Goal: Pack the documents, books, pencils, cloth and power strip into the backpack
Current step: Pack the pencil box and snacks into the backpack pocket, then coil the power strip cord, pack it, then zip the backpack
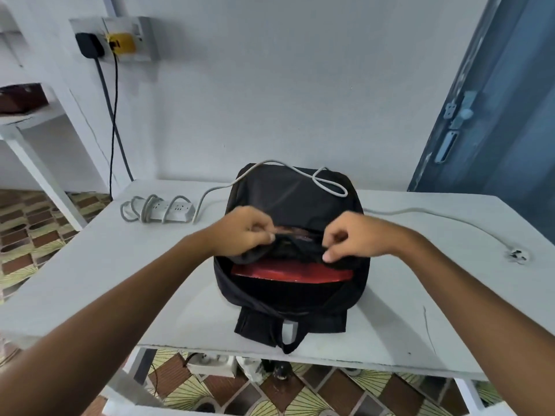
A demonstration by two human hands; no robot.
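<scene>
A black backpack (pixel 288 193) lies flat on the grey table (pixel 120 265), its main opening facing me. Inside the opening a red, glossy book or folder (pixel 288 273) shows. My left hand (pixel 243 232) pinches the upper edge of the opening on the left. My right hand (pixel 351 238) pinches the same edge on the right. A white power strip (pixel 168 210), with its cable looped round it, sits on the table to the left of the bag. Its grey cable (pixel 327 184) runs over the top of the backpack and off to the right, ending in a plug (pixel 518 255).
A wall socket (pixel 117 40) with a black adapter and a yellow plug is at the upper left, with cords hanging down. A white shelf (pixel 30 121) stands at the left, a blue door (pixel 495 100) at the right. Clutter lies on the patterned floor under the table.
</scene>
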